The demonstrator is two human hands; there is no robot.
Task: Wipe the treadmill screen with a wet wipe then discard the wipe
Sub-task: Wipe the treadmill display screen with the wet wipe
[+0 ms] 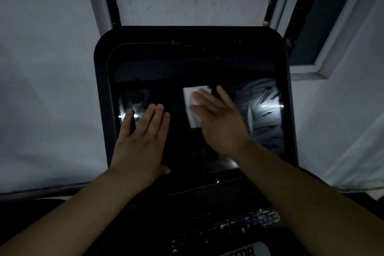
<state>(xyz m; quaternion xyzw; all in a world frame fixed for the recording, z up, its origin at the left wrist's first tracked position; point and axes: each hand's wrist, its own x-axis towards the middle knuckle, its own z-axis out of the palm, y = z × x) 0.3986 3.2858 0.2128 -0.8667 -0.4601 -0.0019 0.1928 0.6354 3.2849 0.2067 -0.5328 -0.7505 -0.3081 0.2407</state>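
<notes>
Right hand (218,122) presses the wipe (192,106) flat-fingered against the screen (182,141) centre, left hand (141,141) flat at its left; judgement: use even, overlapping strokes toward the streaked right side.

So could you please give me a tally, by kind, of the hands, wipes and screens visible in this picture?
Hands: 2, the left hand flat on the glass and the right hand pressing the wipe.
White wet wipes: 1, the wet wipe under the right hand's fingers.
Treadmill screens: 1, the dark treadmill screen.
Total: 4.
</notes>
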